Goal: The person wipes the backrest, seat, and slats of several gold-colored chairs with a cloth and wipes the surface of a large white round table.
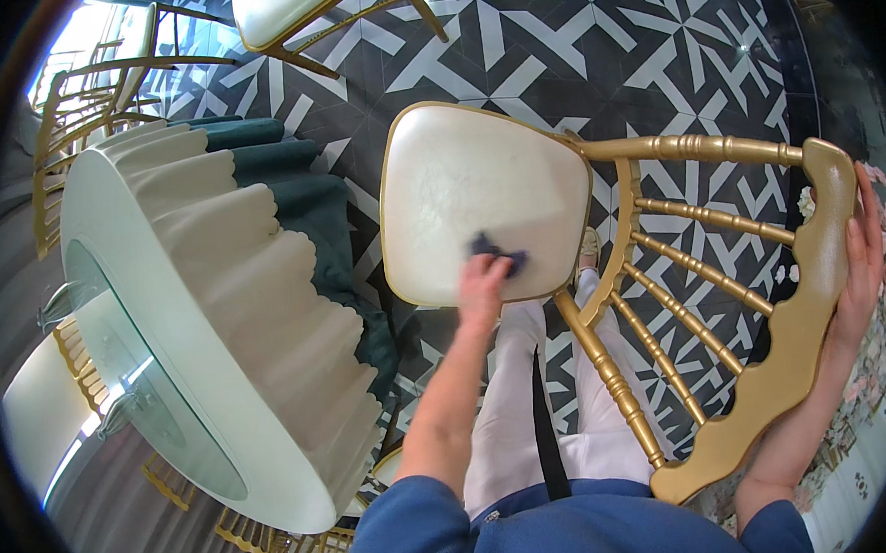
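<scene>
On the patterned floor (618, 77) stands the gold chair (570, 205), backrest (807, 343) to the right, white seat (458, 186) out front! Right hand (862, 280) lies along the backrest, grip I can't tell; left hand (482, 286) clamps a dark cloth (515, 263). Looks like seat-wiping; another stroke calls for steady bracing.

one cloth (507, 258), two grips (480, 285)
</scene>
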